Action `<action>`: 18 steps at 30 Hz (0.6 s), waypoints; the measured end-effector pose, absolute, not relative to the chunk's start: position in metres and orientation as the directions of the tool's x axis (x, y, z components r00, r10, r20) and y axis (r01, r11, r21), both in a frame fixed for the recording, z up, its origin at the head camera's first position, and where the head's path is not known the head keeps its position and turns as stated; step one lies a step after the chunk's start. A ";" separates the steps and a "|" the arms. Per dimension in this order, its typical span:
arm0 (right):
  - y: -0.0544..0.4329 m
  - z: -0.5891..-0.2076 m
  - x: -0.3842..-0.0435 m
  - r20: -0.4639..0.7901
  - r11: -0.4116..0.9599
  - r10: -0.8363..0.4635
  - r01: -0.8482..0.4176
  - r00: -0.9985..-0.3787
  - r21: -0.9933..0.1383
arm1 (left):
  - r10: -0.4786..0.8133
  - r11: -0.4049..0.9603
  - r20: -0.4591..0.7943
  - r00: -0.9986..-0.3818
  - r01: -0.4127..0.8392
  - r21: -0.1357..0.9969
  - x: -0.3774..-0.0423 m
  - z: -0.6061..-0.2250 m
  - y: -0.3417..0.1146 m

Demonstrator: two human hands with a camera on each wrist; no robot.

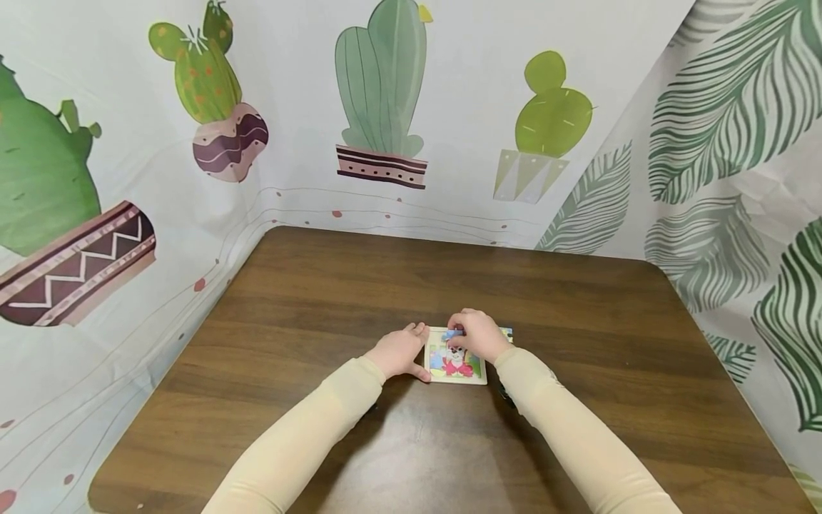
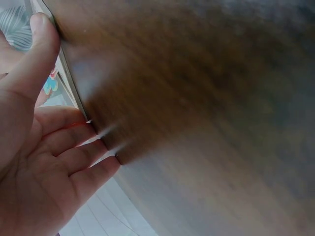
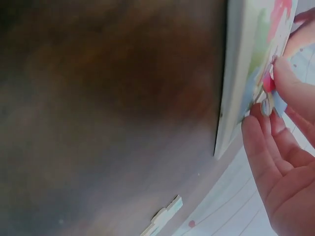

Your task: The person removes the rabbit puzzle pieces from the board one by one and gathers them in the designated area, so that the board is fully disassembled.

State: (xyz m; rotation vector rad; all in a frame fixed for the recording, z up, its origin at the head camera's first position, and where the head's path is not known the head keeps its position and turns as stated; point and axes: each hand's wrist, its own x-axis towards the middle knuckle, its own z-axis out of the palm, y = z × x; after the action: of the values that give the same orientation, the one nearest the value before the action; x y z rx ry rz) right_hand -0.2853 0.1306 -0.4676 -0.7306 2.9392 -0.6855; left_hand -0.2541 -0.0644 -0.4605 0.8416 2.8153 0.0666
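Note:
A small jigsaw puzzle in a pale tray [image 1: 457,381] lies on the table, with a cartoon animal in pink on its picture. My left hand [image 1: 397,350] rests along the tray's left side, thumb near the lower corner and fingers near the upper one. In the left wrist view its fingers [image 2: 81,155] are extended, tips at the tabletop. Over the upper part of the picture, my right hand [image 1: 483,337] pinches a puzzle piece [image 3: 279,103] between thumb and fingertips. Part of the piece shows blue; the fingers hide much of it.
Beyond the right hand, another puzzle piece [image 1: 508,333] lies on the brown wooden table [image 1: 347,285], near the tray's upper right corner. A hanging cloth [image 1: 462,86] printed with cacti and leaves stands behind the table and along its sides.

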 end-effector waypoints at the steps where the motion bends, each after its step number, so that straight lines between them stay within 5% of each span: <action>1: 0.131 -0.467 -0.285 0.069 0.792 -0.447 -0.431 -0.892 -0.433 | 0.547 0.837 -0.180 -0.818 0.538 0.102 -0.254 -0.460 -0.064; 18: 0.140 -0.463 -0.290 0.061 0.759 -0.411 -0.378 -0.910 -0.530 | 0.539 0.842 -0.206 -0.816 0.531 0.101 -0.256 -0.463 -0.064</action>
State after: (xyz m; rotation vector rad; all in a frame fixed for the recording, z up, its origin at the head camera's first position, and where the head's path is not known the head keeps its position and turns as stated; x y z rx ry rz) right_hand -0.2897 0.1400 -0.4630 -0.6495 2.8902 -0.8514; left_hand -0.2563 -0.0637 -0.4627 0.8234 2.7939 0.0562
